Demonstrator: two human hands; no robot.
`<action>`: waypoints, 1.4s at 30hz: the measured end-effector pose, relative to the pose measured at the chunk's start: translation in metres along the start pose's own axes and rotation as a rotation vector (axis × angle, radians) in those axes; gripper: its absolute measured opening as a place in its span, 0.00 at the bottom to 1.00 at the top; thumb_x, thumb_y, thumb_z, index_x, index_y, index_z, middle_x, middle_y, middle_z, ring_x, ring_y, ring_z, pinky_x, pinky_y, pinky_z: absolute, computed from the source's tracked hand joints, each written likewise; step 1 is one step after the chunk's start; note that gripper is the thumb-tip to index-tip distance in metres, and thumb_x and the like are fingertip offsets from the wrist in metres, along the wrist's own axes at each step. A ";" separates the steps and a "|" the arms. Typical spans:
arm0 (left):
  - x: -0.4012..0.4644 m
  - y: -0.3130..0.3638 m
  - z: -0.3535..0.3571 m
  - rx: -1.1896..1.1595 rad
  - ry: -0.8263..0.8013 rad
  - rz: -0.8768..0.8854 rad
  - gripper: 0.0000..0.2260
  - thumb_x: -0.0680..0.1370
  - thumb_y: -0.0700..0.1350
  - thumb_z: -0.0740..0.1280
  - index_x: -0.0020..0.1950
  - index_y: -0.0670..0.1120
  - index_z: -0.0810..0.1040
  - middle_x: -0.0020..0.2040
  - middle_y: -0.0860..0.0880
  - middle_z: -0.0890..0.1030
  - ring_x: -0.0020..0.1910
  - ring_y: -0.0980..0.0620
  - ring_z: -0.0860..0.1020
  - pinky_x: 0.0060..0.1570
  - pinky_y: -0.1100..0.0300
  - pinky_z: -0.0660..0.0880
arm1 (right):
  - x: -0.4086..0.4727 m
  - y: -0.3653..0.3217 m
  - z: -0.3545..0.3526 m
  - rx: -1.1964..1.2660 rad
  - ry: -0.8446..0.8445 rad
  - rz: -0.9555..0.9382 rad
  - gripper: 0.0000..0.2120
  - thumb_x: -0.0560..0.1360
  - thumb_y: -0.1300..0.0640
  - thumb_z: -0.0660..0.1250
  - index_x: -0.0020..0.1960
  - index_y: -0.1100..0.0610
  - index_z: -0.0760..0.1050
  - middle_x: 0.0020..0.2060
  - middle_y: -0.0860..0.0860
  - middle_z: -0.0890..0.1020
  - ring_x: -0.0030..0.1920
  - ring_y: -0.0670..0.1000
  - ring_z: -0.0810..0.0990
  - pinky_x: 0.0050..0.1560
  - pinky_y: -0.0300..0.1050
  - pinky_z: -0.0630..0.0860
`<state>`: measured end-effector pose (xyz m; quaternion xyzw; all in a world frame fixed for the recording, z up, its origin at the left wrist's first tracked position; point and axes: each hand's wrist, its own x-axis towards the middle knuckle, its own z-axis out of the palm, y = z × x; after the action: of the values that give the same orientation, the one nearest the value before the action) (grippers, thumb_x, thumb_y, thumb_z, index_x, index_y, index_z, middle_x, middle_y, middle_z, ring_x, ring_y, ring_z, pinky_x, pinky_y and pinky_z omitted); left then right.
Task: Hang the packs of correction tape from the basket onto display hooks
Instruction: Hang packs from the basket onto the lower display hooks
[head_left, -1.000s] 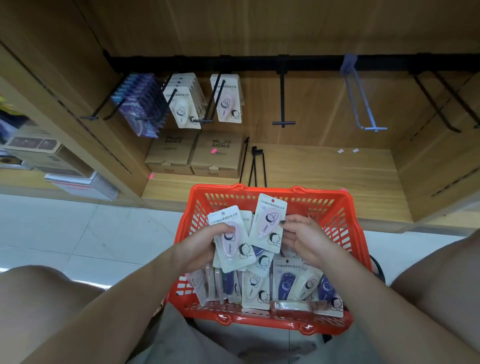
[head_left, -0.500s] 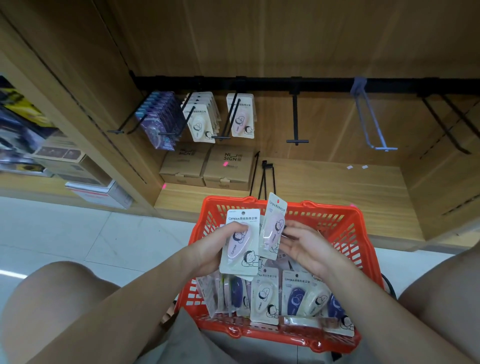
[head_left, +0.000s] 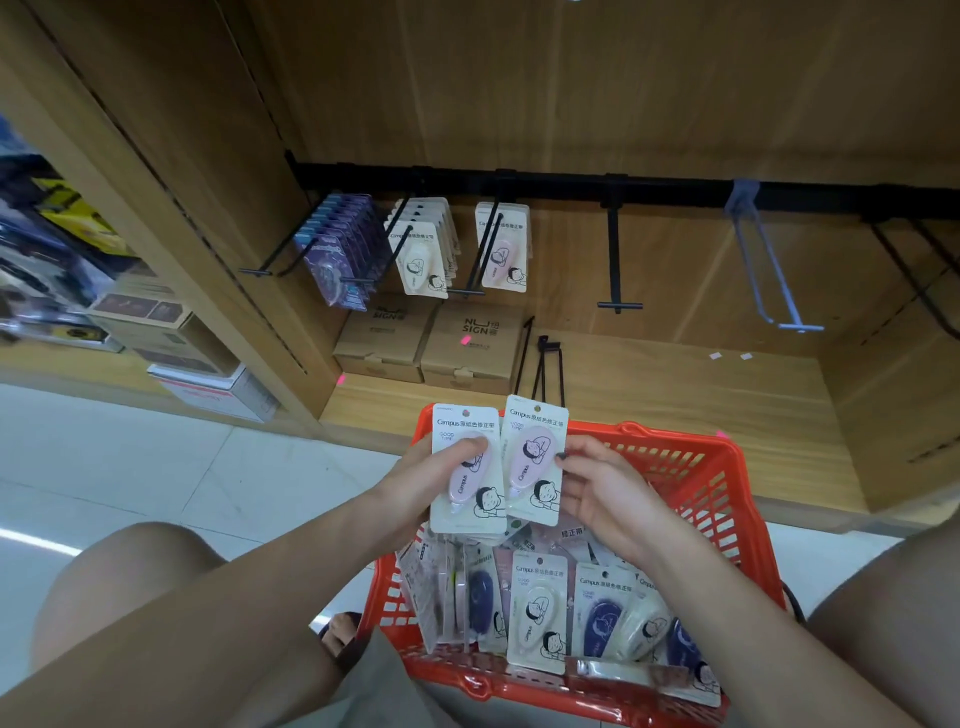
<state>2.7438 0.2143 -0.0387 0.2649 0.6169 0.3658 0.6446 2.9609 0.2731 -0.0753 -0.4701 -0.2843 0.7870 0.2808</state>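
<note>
the left hand (head_left: 421, 483) gripped a pink correction tape pack (head_left: 467, 467) at the centre of the frame, thumb curled over the blister front and fingers hidden behind the card. just beside it, edges touching or overlapping, a second pink pack (head_left: 535, 460) was pinched along its right edge by the right hand (head_left: 608, 493), fingertips curled onto the card. both packs stood upright above the red plastic basket (head_left: 691, 483), which filled the lower centre and held more packs, among them a cream pack (head_left: 537, 616) and a navy pack (head_left: 602, 618) lying face up.

in the upper half, a black rail (head_left: 675, 187) ran across the wooden back panel. at upper left hung purple packs (head_left: 340, 249), then cream hung packs (head_left: 423, 249), then pink hung packs (head_left: 504, 247), each on a black hook. right of them a bare black hook (head_left: 615, 260) and a grey double hook (head_left: 774, 275) stuck out. two brown cardboard boxes (head_left: 431, 343) sat on the shelf below the hung packs.
</note>
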 end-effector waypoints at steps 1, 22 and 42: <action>-0.001 0.000 -0.001 -0.004 0.002 -0.003 0.16 0.81 0.53 0.70 0.68 0.53 0.79 0.58 0.49 0.87 0.58 0.45 0.86 0.66 0.41 0.78 | 0.000 -0.001 0.004 -0.014 0.001 -0.006 0.12 0.84 0.69 0.59 0.64 0.64 0.75 0.56 0.63 0.86 0.52 0.59 0.86 0.52 0.58 0.84; 0.014 0.024 -0.030 -0.053 0.061 0.127 0.15 0.82 0.51 0.69 0.67 0.50 0.80 0.59 0.45 0.86 0.57 0.41 0.86 0.62 0.38 0.80 | 0.004 -0.023 0.043 -0.193 -0.091 -0.040 0.17 0.82 0.68 0.62 0.67 0.56 0.77 0.60 0.58 0.86 0.59 0.61 0.85 0.58 0.68 0.81; 0.025 0.062 -0.046 -0.205 0.358 0.192 0.07 0.80 0.51 0.69 0.58 0.55 0.79 0.46 0.51 0.89 0.42 0.47 0.88 0.41 0.53 0.82 | 0.056 -0.067 0.105 -0.294 0.083 -0.357 0.11 0.81 0.63 0.68 0.62 0.54 0.79 0.55 0.51 0.88 0.60 0.55 0.85 0.68 0.65 0.76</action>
<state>2.6890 0.2661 -0.0091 0.1862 0.6531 0.5274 0.5106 2.8560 0.3394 -0.0191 -0.4803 -0.4627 0.6549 0.3554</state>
